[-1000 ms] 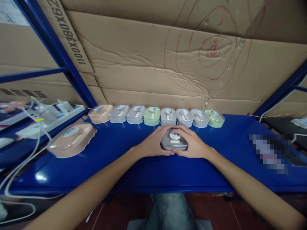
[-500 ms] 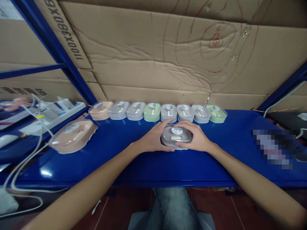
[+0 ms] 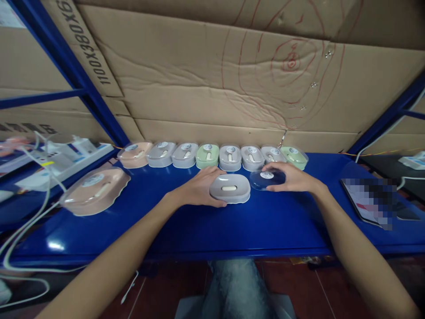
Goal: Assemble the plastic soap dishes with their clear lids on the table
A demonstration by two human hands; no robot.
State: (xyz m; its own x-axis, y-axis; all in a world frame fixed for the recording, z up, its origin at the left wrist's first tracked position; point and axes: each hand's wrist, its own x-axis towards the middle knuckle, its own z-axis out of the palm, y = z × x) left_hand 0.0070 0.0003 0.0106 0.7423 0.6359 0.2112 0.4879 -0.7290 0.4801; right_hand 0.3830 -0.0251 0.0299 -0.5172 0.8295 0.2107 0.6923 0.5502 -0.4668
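A grey oval box (image 3: 230, 191) with a pale pill-shaped bar in the middle of its top sits on the blue table, its top uncovered. My left hand (image 3: 200, 187) grips its left end, fingers behind and thumb in front. Just to the right, my right hand (image 3: 295, 178) pinches a clear lid (image 3: 267, 180) with a round sticker. The lid is apart from the box, and the blue tabletop shows through it. Whether the lid touches the table, I cannot tell.
Along the back stands a row of lidded boxes, among them a green box (image 3: 207, 156) and a pink box (image 3: 134, 155). A larger pink box (image 3: 96, 191) lies at the left beside white cables and a power strip (image 3: 96, 155). At the right lies a phone-like device (image 3: 368, 201), partly blurred.
The clear lid has come off the grey box. My right hand has carried it to the right, while my left hand keeps hold of the box.
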